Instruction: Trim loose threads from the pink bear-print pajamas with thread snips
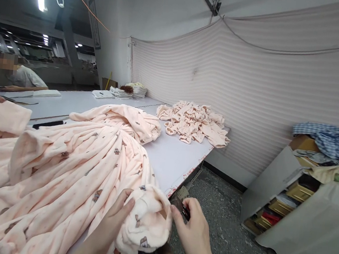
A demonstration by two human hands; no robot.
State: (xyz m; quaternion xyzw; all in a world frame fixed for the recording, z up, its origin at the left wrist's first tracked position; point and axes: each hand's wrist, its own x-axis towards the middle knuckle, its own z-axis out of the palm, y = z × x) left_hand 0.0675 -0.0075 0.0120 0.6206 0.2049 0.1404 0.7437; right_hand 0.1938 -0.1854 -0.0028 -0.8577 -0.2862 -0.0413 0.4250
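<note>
My left hand [113, 214] is closed on the gathered end of a pale pink plush garment [100, 168] printed with small brown bears. The held end, a rounded opening like a cuff [149, 218], hangs just past the table's near edge. To its right, my right hand [193, 227] is closed around a small dark tool that looks like thread snips [184, 212], mostly hidden by the fingers. The right thumb tip meets the rim of that opening. The rest of the garment spreads in long folds leftward over the table.
A heap of matching pink pieces [196, 122] lies at the table's [166, 159] far right corner. Stacked white cloths [121, 93] sit farther back. A person [29, 78] works at left. A shelf unit [275, 188] with fabrics on top stands right, beyond the speckled floor [220, 214].
</note>
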